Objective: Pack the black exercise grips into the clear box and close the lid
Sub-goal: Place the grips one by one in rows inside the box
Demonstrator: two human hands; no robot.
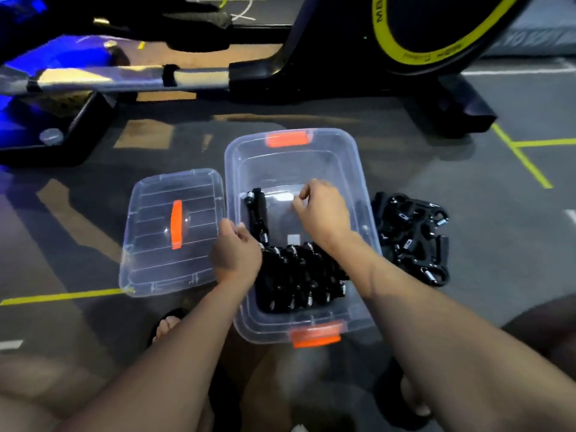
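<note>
Black grips still to be packed lie in a loose pile (pixel 411 238) on the floor just beside the clear box (pixel 349 151), on my right, so my right hand (pixel 321 213) is the nearer one for the next reach. It hovers inside the box with fingers loosely curled, holding nothing that I can make out. My left hand (pixel 237 254) sits at the box's left rim, fingers curled; whether it grips the rim I cannot tell. Inside, a packed row (pixel 299 279) fills the near end, and one single grip (pixel 258 213) lies with its long axis running away from me. They look matte black with small metal springs. To the left, the lid (pixel 171 232) rests flat on the floor, touching the box
</note>
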